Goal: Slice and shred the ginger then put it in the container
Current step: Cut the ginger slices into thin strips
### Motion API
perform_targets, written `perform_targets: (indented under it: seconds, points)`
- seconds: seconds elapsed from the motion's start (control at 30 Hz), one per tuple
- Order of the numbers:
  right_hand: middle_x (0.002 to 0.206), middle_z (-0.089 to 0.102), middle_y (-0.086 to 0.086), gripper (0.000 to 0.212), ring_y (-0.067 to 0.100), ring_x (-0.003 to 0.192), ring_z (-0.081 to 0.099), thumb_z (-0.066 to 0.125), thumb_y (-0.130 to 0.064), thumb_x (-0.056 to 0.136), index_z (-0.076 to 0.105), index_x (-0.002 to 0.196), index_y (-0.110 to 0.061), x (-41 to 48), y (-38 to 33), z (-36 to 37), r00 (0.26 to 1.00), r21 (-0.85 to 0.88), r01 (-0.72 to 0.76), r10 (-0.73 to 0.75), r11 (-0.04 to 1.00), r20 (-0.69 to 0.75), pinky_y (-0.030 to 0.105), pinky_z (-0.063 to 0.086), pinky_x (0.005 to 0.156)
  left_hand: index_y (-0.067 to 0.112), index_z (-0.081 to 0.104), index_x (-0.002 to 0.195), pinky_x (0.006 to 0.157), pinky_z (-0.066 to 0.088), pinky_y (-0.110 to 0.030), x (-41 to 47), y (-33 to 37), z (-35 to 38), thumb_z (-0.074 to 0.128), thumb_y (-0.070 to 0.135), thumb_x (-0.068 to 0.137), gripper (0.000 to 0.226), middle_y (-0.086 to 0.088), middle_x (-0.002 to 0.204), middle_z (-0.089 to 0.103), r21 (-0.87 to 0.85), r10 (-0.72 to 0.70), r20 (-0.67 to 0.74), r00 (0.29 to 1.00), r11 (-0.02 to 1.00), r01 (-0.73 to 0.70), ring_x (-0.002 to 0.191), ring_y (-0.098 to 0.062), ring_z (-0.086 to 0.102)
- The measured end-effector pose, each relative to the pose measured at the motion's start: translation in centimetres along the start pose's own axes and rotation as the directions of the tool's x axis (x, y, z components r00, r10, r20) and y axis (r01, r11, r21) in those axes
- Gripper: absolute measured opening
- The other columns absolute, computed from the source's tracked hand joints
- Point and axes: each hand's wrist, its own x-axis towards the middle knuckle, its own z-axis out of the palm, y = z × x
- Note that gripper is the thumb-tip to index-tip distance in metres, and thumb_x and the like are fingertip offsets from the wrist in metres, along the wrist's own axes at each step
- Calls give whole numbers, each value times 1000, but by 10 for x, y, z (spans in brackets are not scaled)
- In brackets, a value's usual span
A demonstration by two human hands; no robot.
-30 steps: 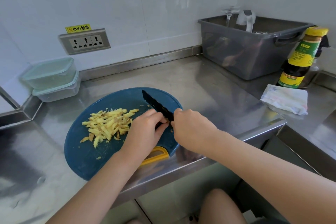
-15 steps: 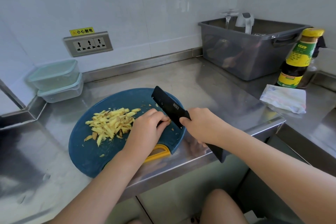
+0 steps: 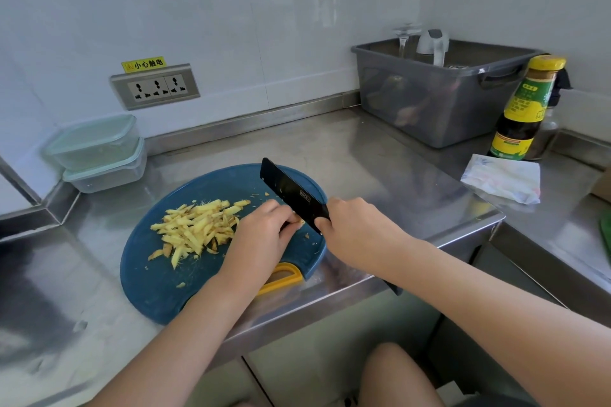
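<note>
A round blue board [image 3: 158, 277] is laid on the steel desk [image 3: 363, 155], close to the desk's front edge. A yellow handle [image 3: 284, 276] is seen at the board's near rim.

A pile of cut ginger [image 3: 195, 228] is spread on the board, near its middle. The strips are thin and yellow. A few small bits are scattered on the board around the pile.

The left hand [image 3: 264, 235] is rested on the board, just right of the pile. Its fingers are curled in a narrow grip, and a small piece of ginger is pinned under the fingertips [image 3: 292, 220]. Most of that piece is hidden.

A black knife [image 3: 294, 195] is held over the board's right side by the right hand [image 3: 353, 231]. The hand's grip is closed around the handle. The blade is pointed away, toward the wall, and is right beside the left fingertips. If the edge is touching the board cannot be told.

Two containers [image 3: 99, 152] with pale green lids are stacked in the desk's corner, well to the left of the board and behind it. No ginger is seen in them.

A grey tub [image 3: 439, 99] is set on the desk far right of the board. A sauce bottle [image 3: 525, 109] with a yellow cap is stood beside the tub, and a folded cloth [image 3: 502, 178] is laid in front of the bottle. A socket [image 3: 155, 86] is fixed on the wall behind the board.
</note>
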Motion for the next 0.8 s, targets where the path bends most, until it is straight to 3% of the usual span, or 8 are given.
perform_targets:
  seconds: [0.13, 0.27, 0.67, 0.8]
  points:
    - [65, 36, -2, 21, 10, 52, 38, 36, -31, 101, 41, 96, -11, -3, -2, 3, 999, -60, 12, -14, 998, -37, 22, 28, 43, 13, 71, 79, 61, 47, -22, 0, 1, -1, 76, 11, 76, 6, 1, 75, 63, -10, 5, -8, 1000, 1000, -5, 66, -13, 60]
    - [64, 38, 0, 12, 21, 60, 48, 40, -21, 99, 39, 99, -9, -7, -5, 15, 997, -151, 18, -29, 988, -75, 24, 28, 41, 14, 70, 77, 60, 44, -21, 1, 2, -2, 77, 10, 74, 8, 2, 73, 63, -17, 9, -10, 1000, 1000, -9, 65, -13, 60]
    - [71, 41, 3, 13, 22, 66, 48, 42, -18, 98, 34, 92, -9, -3, -12, 4, 999, -122, 35, -38, 992, -19, 23, 28, 43, 13, 71, 76, 61, 53, -29, 2, -1, -1, 77, 11, 75, 7, 0, 75, 65, -17, 22, -2, 1000, 1000, -22, 67, -15, 62]
    - [74, 43, 4, 12, 23, 67, 49, 42, -17, 98, 35, 92, -9, -2, -12, 3, 999, -122, 39, -40, 992, -6, 24, 29, 44, 13, 70, 75, 60, 50, -25, 2, -2, -1, 78, 10, 73, 8, 0, 74, 65, -13, 20, 1, 1000, 1000, -20, 66, -15, 62]
